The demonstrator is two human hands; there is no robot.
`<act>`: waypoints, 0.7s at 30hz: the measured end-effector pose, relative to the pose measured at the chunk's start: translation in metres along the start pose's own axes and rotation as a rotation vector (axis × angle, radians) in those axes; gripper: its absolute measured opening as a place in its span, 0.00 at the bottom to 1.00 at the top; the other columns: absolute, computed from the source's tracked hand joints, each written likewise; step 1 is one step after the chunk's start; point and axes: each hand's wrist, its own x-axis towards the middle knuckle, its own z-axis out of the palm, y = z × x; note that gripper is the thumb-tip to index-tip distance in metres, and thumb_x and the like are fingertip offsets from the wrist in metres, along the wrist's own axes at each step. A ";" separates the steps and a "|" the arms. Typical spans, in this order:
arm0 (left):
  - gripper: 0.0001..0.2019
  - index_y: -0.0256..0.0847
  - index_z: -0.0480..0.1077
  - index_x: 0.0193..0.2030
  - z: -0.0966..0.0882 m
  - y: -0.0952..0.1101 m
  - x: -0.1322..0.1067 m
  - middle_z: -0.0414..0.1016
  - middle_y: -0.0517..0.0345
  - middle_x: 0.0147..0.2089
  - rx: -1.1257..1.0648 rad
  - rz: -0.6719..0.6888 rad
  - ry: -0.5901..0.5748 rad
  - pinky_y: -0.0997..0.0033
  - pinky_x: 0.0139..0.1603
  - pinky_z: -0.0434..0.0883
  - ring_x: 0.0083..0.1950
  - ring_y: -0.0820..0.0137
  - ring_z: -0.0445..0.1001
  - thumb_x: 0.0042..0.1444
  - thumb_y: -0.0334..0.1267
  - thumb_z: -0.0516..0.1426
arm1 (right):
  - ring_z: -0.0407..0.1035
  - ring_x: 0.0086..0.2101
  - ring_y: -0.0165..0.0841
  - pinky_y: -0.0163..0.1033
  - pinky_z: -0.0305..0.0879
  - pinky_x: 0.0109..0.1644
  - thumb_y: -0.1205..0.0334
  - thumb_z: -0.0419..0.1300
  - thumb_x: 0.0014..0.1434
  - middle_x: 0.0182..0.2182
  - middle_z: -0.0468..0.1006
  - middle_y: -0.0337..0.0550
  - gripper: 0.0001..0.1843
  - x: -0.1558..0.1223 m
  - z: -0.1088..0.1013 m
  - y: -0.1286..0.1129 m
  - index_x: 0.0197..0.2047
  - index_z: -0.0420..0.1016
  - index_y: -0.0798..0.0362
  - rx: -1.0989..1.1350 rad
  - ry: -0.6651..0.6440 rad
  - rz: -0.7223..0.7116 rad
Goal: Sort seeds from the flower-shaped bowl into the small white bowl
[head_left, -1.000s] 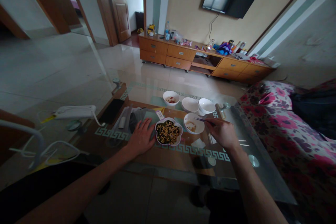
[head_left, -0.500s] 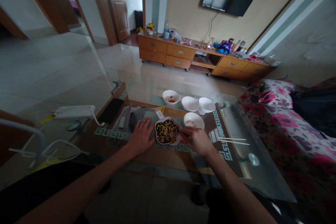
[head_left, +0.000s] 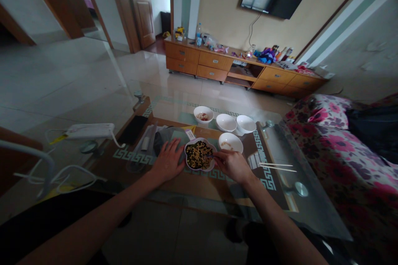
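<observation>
A flower-shaped white bowl (head_left: 200,154) holds dark green leafy food topped with many small yellowish bits. My right hand (head_left: 234,166) is closed on the handle of a thin utensil, probably a spoon, whose far end is down in the food. Flat on the glass, my left hand (head_left: 168,160) has its fingers spread, the thumb close to the bowl's left edge. Just beyond my right hand is a white bowl (head_left: 230,143) with a little pale residue. Farther back sit a bowl with reddish bits (head_left: 203,114) and two white bowls (head_left: 226,122).
A pair of chopsticks (head_left: 277,167) lies on the glass table (head_left: 314,203) at right. At left are a black flat object (head_left: 133,129), plastic bags and a white power strip (head_left: 90,131) with cables. A flowered sofa (head_left: 338,149) borders the right; a low cabinet (head_left: 214,65) stands beyond.
The view has shifted very slightly. Both hands and the bowls keep nearly the same places, with the utensil still in the food.
</observation>
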 end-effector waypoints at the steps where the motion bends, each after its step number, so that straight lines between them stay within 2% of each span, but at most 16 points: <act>1: 0.26 0.36 0.69 0.71 0.000 0.000 0.000 0.63 0.33 0.78 0.005 0.002 -0.002 0.36 0.80 0.58 0.81 0.46 0.59 0.69 0.44 0.56 | 0.83 0.41 0.38 0.36 0.73 0.43 0.63 0.61 0.75 0.43 0.89 0.45 0.13 0.000 0.001 0.000 0.54 0.88 0.47 -0.001 -0.001 -0.006; 13: 0.27 0.36 0.69 0.72 -0.001 0.001 0.000 0.62 0.33 0.79 0.017 -0.006 -0.035 0.36 0.80 0.58 0.81 0.45 0.58 0.69 0.44 0.57 | 0.83 0.39 0.38 0.36 0.72 0.41 0.62 0.62 0.75 0.42 0.89 0.45 0.13 0.002 0.007 0.003 0.55 0.88 0.46 0.005 0.015 -0.025; 21: 0.26 0.37 0.69 0.71 -0.002 0.001 0.000 0.63 0.33 0.78 0.017 -0.001 -0.012 0.36 0.79 0.59 0.80 0.46 0.59 0.70 0.45 0.56 | 0.82 0.38 0.37 0.36 0.70 0.39 0.63 0.62 0.75 0.41 0.88 0.46 0.12 0.001 0.007 0.003 0.54 0.88 0.47 0.009 0.036 -0.045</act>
